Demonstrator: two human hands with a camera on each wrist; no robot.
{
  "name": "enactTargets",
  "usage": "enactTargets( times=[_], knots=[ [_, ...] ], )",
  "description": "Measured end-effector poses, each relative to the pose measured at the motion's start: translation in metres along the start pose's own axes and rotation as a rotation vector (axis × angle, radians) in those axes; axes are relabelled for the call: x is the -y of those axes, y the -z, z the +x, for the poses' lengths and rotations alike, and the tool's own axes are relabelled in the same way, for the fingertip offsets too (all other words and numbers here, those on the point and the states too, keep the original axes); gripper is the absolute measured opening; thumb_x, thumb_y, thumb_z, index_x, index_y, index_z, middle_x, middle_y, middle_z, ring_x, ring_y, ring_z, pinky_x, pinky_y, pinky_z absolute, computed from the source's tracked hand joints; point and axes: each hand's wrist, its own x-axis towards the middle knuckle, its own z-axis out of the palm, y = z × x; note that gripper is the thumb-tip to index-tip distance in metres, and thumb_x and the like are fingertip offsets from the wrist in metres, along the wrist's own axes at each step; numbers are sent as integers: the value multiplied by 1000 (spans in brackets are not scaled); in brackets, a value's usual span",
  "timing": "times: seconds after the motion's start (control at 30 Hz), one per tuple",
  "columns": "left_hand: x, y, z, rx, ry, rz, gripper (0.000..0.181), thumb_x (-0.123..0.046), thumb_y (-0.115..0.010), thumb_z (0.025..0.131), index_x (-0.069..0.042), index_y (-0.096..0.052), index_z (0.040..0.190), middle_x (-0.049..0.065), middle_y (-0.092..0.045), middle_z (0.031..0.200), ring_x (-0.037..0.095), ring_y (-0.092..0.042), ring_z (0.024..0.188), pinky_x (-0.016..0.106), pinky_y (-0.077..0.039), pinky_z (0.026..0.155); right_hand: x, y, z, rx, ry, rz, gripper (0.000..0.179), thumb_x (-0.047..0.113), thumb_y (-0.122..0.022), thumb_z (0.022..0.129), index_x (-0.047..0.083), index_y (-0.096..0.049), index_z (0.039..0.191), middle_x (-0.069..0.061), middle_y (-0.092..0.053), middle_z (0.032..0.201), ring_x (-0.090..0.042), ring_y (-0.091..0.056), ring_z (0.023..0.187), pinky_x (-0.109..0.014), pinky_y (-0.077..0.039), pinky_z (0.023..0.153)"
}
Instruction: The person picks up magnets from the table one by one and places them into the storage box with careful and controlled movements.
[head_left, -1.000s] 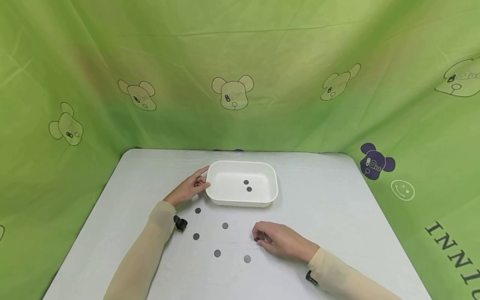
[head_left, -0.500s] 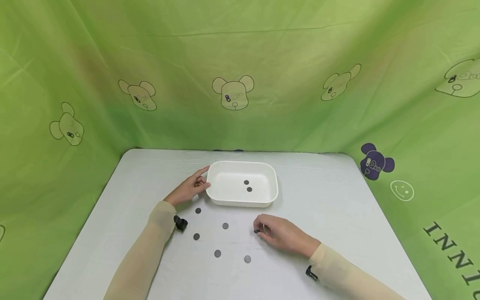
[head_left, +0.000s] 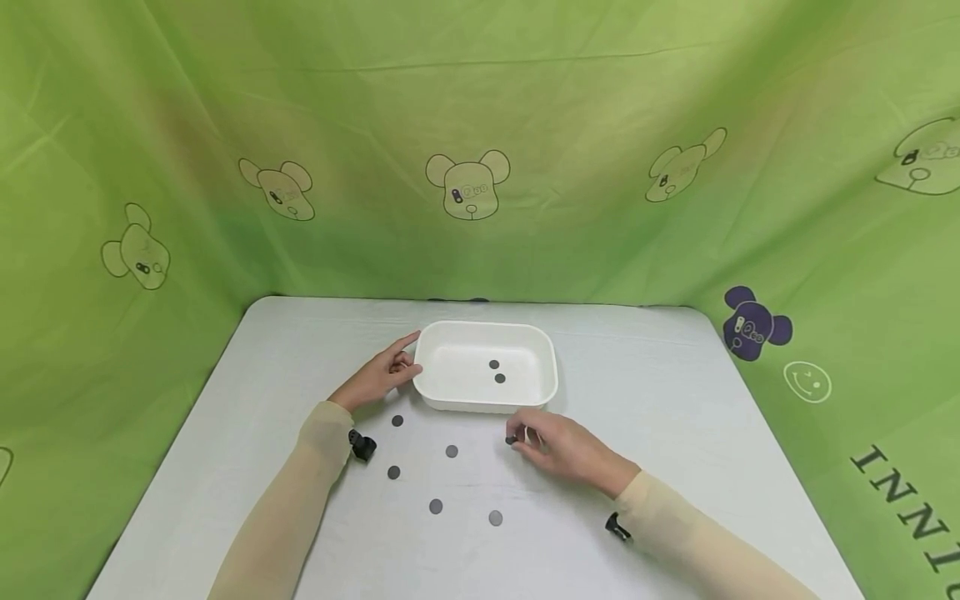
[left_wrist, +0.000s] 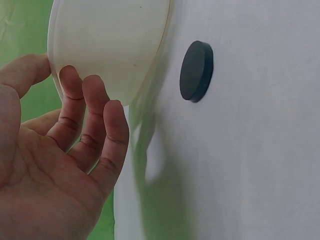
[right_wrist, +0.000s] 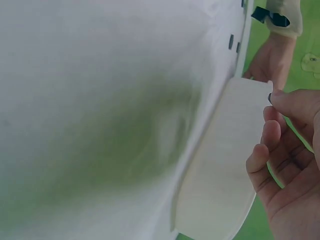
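Note:
A white rectangular tub [head_left: 457,375] stands on the table, with two dark round discs [head_left: 493,364] lying inside. My left hand [head_left: 375,377] is at its left end, thumb and index finger touching the rim. In the left wrist view the other fingers [left_wrist: 116,132] bend loosely beside the tub's wall. Just in front of the tub's near side, my right hand [head_left: 562,450] pinches a small dark disc [head_left: 511,440] between thumb and fingertips. The right wrist view shows only a sliver of that disc [right_wrist: 270,98].
Several grey discs [head_left: 452,451] lie scattered on the white table [head_left: 637,358] in front of the tub. One thick dark disc [left_wrist: 195,72] is close to the left hand. Green printed cloth [head_left: 570,242] surrounds the table's back and sides.
My right hand has moved away from me toward the tub, carrying the pinched disc. The left hand, the tub and the discs on the table stay where they were.

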Motion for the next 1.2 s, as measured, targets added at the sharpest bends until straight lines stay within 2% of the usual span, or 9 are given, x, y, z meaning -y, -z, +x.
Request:
enactTargets(
  times=[0.3, 0.57, 0.83, 1.2],
  knots=[
    [-1, 0, 0, -1, -7, 7, 74, -27, -65, 110, -17, -26, 172, 9, -67, 112, 20, -57, 94, 38, -44, 86, -4, 6, 15, -59, 30, 72, 15, 9, -75, 102, 13, -68, 114, 2, -72, 104, -10, -60, 82, -25, -53, 70],
    [-3, 1, 1, 0, -2, 4, 74, -27, -64, 111, -17, -25, 172, 9, -67, 113, 20, -56, 94, 37, -44, 85, -5, 10, 30, -96, 19, 103, 18, 3, -76, 98, 11, -69, 112, 3, -72, 102, -10, -59, 80, -25, -52, 70],
    [-3, 1, 1, -2, -2, 5, 74, -26, -64, 111, -15, -24, 172, 9, -67, 112, 19, -57, 93, 35, -44, 86, -10, 13, 48, -127, -35, 155, 19, 0, -77, 97, 8, -68, 111, -3, -73, 100, -10, -59, 79, -27, -52, 69],
    [-2, 1, 1, 1, -14, -1, 72, -24, -63, 111, -16, -25, 172, 10, -65, 112, 21, -58, 93, 38, -44, 85, -20, 14, 64, -101, -148, 201, 16, 5, -76, 100, 10, -68, 112, -8, -73, 102, -12, -61, 84, -26, -53, 73]
  ],
)
